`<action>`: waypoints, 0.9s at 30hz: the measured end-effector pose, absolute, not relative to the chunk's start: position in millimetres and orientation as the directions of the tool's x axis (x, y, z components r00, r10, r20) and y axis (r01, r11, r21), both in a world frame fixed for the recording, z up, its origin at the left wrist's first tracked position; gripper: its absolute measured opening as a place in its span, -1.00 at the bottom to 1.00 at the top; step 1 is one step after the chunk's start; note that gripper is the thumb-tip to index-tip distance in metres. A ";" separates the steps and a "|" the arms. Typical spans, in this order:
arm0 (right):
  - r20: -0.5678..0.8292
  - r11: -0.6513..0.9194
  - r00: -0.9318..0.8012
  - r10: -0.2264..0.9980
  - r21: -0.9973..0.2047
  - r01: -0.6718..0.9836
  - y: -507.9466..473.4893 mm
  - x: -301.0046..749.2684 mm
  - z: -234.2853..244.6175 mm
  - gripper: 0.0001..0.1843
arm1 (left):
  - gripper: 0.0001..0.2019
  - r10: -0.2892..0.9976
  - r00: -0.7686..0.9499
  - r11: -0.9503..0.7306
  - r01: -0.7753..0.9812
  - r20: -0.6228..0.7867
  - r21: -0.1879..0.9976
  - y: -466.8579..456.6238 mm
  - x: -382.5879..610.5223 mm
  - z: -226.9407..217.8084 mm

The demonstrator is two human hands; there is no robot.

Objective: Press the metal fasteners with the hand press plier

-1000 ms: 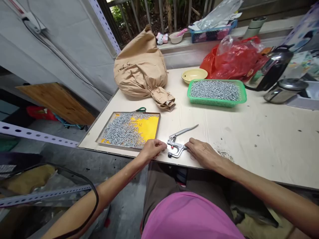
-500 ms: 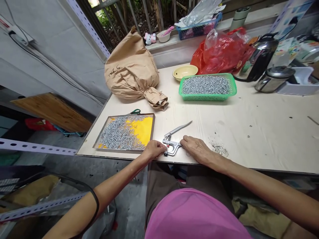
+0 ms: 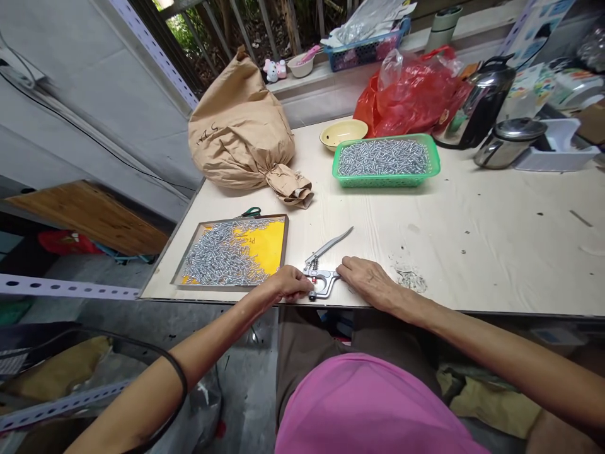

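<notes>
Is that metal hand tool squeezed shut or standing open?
Open: the metal hand tool has its long lever angled well away from the end at the right hand.

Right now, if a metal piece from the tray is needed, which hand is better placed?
Probably the left hand: it is close beside the tray, though I cannot tell whether it already pinches something. The right hand is farther away, across the metal hand tool, and seems to hold it.

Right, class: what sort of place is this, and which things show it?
Probably a small workshop: there's a plier-like tool, plus a shallow tray and a green basket, both holding small metal parts.
</notes>
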State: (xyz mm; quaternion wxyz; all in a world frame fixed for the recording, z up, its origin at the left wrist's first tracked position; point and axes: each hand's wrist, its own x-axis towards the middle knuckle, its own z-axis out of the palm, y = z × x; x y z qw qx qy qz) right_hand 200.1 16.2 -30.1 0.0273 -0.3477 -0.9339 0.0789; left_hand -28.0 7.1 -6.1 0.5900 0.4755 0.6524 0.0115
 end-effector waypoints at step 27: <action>-0.081 0.748 -0.772 0.631 -0.200 0.632 67.5 206.7 -12.6 -0.30 | -0.63 0.785 0.020 0.347 0.814 -0.620 0.465 -14.4 -15.4 6.5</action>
